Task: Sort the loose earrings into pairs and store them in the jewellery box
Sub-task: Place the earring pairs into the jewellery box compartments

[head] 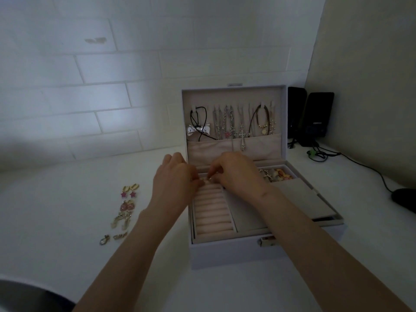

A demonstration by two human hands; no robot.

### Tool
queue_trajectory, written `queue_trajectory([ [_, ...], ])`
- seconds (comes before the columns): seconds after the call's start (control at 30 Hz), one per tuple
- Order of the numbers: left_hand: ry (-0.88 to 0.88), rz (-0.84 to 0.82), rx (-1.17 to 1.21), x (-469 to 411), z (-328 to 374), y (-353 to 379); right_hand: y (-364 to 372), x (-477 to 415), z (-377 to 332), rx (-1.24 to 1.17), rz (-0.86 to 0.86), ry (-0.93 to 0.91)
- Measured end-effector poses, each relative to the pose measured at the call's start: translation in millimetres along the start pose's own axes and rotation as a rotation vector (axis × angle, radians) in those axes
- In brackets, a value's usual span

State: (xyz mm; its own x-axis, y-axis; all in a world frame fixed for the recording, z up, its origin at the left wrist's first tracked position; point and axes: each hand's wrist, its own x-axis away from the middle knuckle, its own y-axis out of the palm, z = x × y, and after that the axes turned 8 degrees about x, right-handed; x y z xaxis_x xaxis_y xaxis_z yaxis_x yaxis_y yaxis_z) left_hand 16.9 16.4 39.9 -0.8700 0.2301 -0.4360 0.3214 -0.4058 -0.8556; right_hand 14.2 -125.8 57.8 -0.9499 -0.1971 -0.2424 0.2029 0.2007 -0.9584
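An open white jewellery box (225, 255) stands on the white desk, with necklaces hanging in its raised lid (234, 109). My left hand (175, 179) and my right hand (236, 172) meet over the far end of the pink ring-roll section (211, 212). Their fingertips pinch a small pale earring (208, 179) there; its shape is too small to make out. Loose earrings lie in a column left of the box: gold hoops (131, 187), pink stars (128, 194), pink drops (126, 206), gold dangles (121, 220) and two odd gold pieces (113, 238).
The box's right rear compartment (276, 174) holds mixed jewellery, beside a flat grey cover (297, 199). Two black speakers (310, 118) with cables stand at the back right, and a dark mouse (405, 199) lies at the right edge. A tiled wall rises behind.
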Motion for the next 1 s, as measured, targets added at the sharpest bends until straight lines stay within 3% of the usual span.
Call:
queue_trajectory([
  [0.67,0.044,0.079,0.086,4.0,-4.3,5.8,1.0,-0.1,2.3,-0.055,0.061,0.033],
  [1.0,0.091,0.004,0.051,-0.3,-8.6,10.8,4.7,-2.4,3.7,0.011,0.012,-0.009],
])
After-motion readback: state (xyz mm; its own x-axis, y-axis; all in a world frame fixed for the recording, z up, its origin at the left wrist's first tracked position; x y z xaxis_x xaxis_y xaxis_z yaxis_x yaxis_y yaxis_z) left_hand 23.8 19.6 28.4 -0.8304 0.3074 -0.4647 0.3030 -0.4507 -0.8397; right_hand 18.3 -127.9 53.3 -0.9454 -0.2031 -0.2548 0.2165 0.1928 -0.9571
